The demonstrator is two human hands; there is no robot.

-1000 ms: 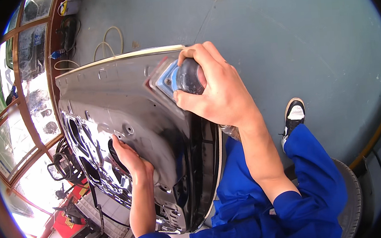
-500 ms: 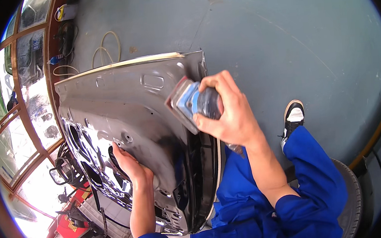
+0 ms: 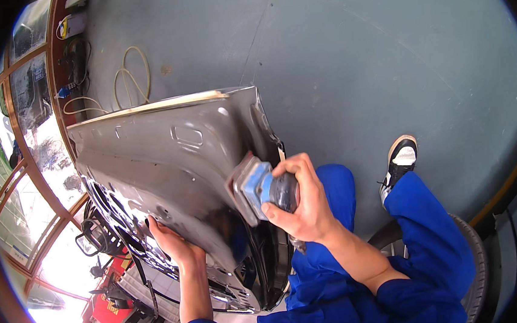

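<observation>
A grey metal car door panel [image 3: 167, 162] stands tilted in front of me, its outer skin facing up. My right hand [image 3: 301, 200] is closed around a small blue power sander [image 3: 259, 186], whose pad presses against the panel's lower right part. My left hand [image 3: 171, 244] grips the panel's lower edge next to the openings of its inner frame. Blue sleeves cover both of my upper arms.
Grey concrete floor [image 3: 353, 51] lies beyond the panel. Coiled pale hose [image 3: 127, 80] and cables lie at the upper left by a wood-framed window wall [image 3: 33, 155]. My leg in blue trousers and black-and-white shoe [image 3: 399, 159] rests at right beside a tyre [image 3: 472, 254].
My right hand has slid the sander down the panel from its upper edge toward the lower right. The left hand keeps its grip at the lower edge.
</observation>
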